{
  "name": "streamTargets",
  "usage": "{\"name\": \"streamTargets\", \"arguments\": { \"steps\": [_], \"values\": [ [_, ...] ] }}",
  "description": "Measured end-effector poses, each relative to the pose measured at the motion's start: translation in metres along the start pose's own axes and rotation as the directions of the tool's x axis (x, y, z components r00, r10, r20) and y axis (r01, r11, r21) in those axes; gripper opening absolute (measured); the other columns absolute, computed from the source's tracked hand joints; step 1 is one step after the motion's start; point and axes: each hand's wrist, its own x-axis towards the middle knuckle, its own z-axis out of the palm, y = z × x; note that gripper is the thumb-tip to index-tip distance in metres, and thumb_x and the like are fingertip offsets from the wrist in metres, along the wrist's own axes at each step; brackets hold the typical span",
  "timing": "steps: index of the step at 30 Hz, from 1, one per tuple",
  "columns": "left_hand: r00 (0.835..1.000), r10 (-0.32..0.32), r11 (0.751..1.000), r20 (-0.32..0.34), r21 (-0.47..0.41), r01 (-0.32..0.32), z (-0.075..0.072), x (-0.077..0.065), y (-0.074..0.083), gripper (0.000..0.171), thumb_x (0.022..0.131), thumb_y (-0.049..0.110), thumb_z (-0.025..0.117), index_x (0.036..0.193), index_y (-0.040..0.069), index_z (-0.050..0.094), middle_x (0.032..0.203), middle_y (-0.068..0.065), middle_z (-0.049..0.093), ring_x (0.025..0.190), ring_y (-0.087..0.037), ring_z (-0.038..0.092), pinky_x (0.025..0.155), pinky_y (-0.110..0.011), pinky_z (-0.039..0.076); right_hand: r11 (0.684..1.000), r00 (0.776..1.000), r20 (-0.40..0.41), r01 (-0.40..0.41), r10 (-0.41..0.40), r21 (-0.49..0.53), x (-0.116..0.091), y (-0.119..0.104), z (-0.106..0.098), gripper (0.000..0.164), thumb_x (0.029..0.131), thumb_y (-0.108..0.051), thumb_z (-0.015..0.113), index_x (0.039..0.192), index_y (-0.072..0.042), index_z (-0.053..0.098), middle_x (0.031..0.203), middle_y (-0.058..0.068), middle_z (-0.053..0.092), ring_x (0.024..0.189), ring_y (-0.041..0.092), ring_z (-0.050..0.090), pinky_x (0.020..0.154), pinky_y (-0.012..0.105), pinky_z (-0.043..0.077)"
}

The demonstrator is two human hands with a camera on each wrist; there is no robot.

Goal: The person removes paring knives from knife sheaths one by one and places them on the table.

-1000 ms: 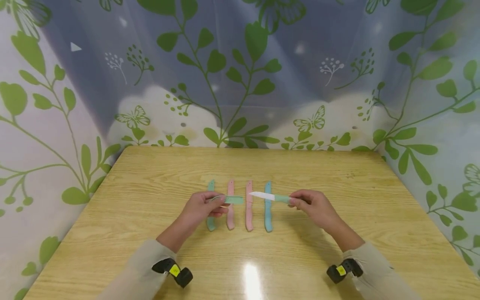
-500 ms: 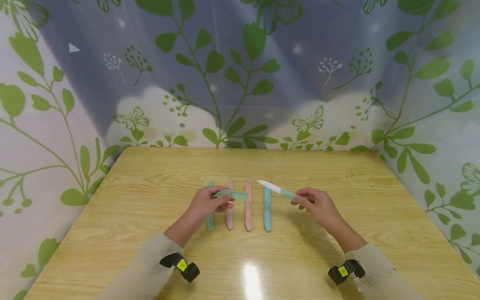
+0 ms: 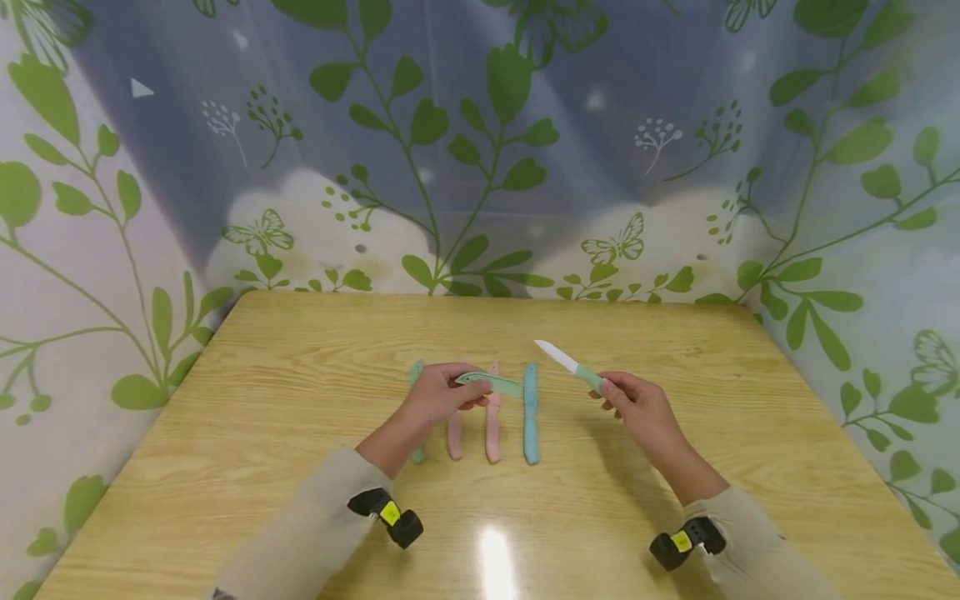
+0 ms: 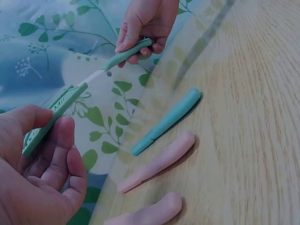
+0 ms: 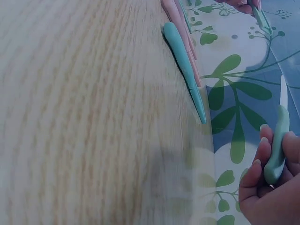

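Note:
My left hand (image 3: 438, 398) pinches a green knife sheath (image 3: 495, 384) between thumb and fingers, above the row of knives. To the right, my right hand (image 3: 637, 408) grips the green handle (image 5: 278, 145) of a small knife with a bare white blade (image 3: 556, 355), its tip pointing up and left. Sheath and blade are apart in the head view. Below them on the table lie a blue sheathed knife (image 3: 531, 417), two pink sheathed knives (image 3: 492, 429) and a green sheathed knife (image 3: 417, 455), side by side. My left hand partly hides the green one and a pink one.
The wood-grain table (image 3: 337, 333) reaches back to a curtain (image 3: 300, 183) printed with green leaves and butterflies, which also hangs at both sides. A black camera (image 3: 405, 527) is strapped to my left wrist, another camera (image 3: 667, 550) to the right.
My left hand has moved right with the sheath, which now tilts down to the right. My right hand has shifted slightly right, and the knife's blade has tipped upward, away from the sheath.

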Motion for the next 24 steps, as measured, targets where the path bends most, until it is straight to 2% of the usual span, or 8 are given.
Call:
{"name": "streamTargets", "arguments": {
  "steps": [5, 7, 10, 16, 21, 24],
  "values": [
    [1.0, 0.004, 0.999, 0.024, -0.049, -0.002, 0.008, 0.005, -0.002, 0.023, 0.089, 0.014, 0.067, 0.109, 0.003, 0.068, 0.089, -0.015, 0.072, 0.076, -0.014, 0.067, 0.078, -0.035, 0.055, 0.999, 1.0, 0.008, -0.023, 0.022, 0.041, 0.001, 0.003, -0.002, 0.035, 0.103, -0.023, 0.044, 0.125, 0.003, 0.052, 0.111, 0.021, 0.067, 0.091, 0.033, 0.056, 0.077, 0.043, 0.046],
    [1.0, -0.008, 0.998, 0.03, -0.056, 0.009, 0.011, 0.007, -0.002, 0.024, 0.09, 0.014, 0.066, 0.111, 0.003, 0.067, 0.084, -0.011, 0.071, 0.075, -0.013, 0.067, 0.075, -0.03, 0.054, 0.998, 0.999, 0.017, -0.032, 0.031, 0.06, 0.001, 0.004, -0.002, 0.035, 0.103, -0.022, 0.042, 0.126, 0.004, 0.049, 0.109, 0.017, 0.068, 0.09, 0.031, 0.056, 0.077, 0.042, 0.046],
    [0.999, -0.039, 0.998, 0.025, -0.049, 0.041, 0.018, 0.009, 0.0, 0.023, 0.089, 0.014, 0.065, 0.111, 0.005, 0.067, 0.078, -0.006, 0.07, 0.073, -0.014, 0.066, 0.074, -0.03, 0.054, 0.996, 0.999, 0.023, -0.04, 0.038, 0.084, 0.0, 0.003, -0.004, 0.035, 0.104, -0.021, 0.039, 0.127, 0.005, 0.046, 0.106, 0.01, 0.068, 0.089, 0.029, 0.056, 0.077, 0.041, 0.045],
    [0.997, -0.078, 0.997, 0.012, -0.023, 0.078, 0.033, 0.013, 0.002, 0.013, 0.088, 0.013, 0.064, 0.098, 0.006, 0.069, 0.073, -0.005, 0.067, 0.069, -0.014, 0.063, 0.077, -0.038, 0.054, 0.993, 0.999, 0.014, -0.048, 0.046, 0.111, -0.001, 0.004, -0.007, 0.034, 0.105, -0.019, 0.038, 0.127, 0.005, 0.044, 0.098, -0.001, 0.067, 0.086, 0.024, 0.056, 0.078, 0.04, 0.045],
    [0.996, -0.077, 0.995, 0.053, -0.063, 0.081, 0.042, 0.017, 0.001, 0.018, 0.089, 0.012, 0.062, 0.104, 0.003, 0.066, 0.078, -0.009, 0.064, 0.068, -0.013, 0.061, 0.083, -0.046, 0.052, 0.992, 0.999, 0.018, -0.047, 0.045, 0.12, -0.002, 0.006, -0.009, 0.033, 0.105, -0.02, 0.038, 0.126, 0.004, 0.044, 0.1, 0.002, 0.067, 0.088, 0.026, 0.056, 0.078, 0.04, 0.045],
    [0.994, -0.071, 0.993, 0.078, -0.089, 0.077, 0.047, 0.016, 0.006, 0.02, 0.089, 0.01, 0.062, 0.106, 0.0, 0.066, 0.081, -0.008, 0.063, 0.071, -0.015, 0.062, 0.084, -0.043, 0.052, 0.992, 0.998, 0.02, -0.054, 0.052, 0.118, -0.003, 0.008, -0.011, 0.034, 0.105, -0.02, 0.038, 0.127, 0.005, 0.044, 0.101, 0.004, 0.067, 0.09, 0.028, 0.055, 0.079, 0.039, 0.045]
  ]
}}
